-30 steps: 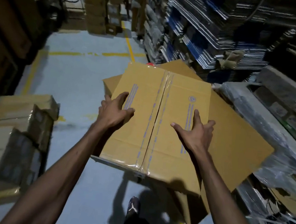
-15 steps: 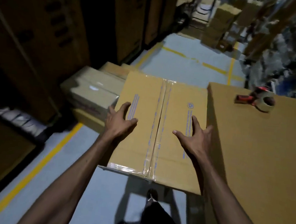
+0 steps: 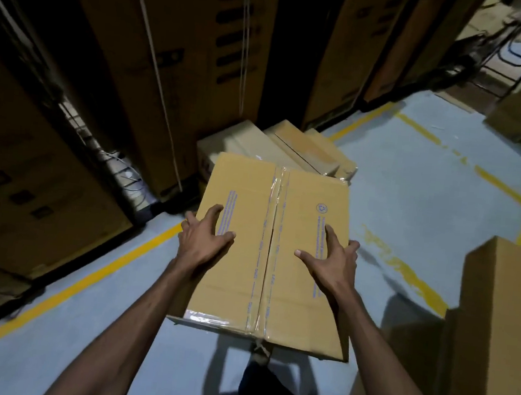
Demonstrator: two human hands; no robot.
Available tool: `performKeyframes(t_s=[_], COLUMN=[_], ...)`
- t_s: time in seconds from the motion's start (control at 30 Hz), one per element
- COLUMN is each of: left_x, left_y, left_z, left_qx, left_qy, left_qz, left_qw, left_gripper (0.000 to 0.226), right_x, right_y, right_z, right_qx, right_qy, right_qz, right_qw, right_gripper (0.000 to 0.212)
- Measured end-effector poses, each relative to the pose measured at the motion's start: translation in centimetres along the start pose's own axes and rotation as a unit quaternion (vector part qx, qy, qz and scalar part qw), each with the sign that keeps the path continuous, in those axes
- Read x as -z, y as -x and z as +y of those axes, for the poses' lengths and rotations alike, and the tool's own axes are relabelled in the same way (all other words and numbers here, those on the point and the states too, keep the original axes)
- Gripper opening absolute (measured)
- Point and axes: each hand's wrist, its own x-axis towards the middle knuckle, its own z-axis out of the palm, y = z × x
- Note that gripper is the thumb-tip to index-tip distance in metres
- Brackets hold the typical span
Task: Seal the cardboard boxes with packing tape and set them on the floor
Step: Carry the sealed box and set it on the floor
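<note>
Cardboard box (image 3: 266,249), tan and rectangular with clear packing tape along its centre seam and purple printing on the flaps, is up in the air between my two hands, out in front of me above the pale blue floor (image 3: 414,194). My left hand (image 3: 204,243) grips its left edge, thumb on top and fingers wrapped down the side; my right hand (image 3: 331,262) does the same on the right edge, so both are clamped on the box.

Compared with a second ago, the view has swung left: the flat brown cardboard work surface and the tape dispenser that sat beside the box have dropped out of sight, and only a tall brown cardboard stack (image 3: 495,334) shows at my right. Ahead now are the tan sealed boxes (image 3: 290,149) lying on the floor against the dark shelving of big cartons (image 3: 158,58), just past the yellow floor line (image 3: 83,281). The grip looks the same throughout.

I read that as the sealing being finished on this one and the carry nearly done; what remains, I judge, is lowering it beside that pile and letting go
</note>
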Motion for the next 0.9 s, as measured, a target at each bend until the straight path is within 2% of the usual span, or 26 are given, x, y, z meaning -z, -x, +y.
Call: performKeyframes(t_s=[0.5,0.9], left_x=[-2.0,-2.3], left_y=[-19.3,-36.9], left_z=[6.1,7.7], left_qx=[0.096,0.179], left_qy=[0.013,0.068], left_qz=[0.031,0.051], left_qw=[0.995,0.980], left_gripper=[0.072,0.075], right_x=[-0.1,-3.5], right_y=[-26.0,-46.8], right_z=[-5.7,-15.7], right_qx=[0.059,0.097], right_qy=[0.062,0.121], right_qz=[-0.085,-0.160], right_qw=[0.993,0.975], right_gripper=[0.114,0.117])
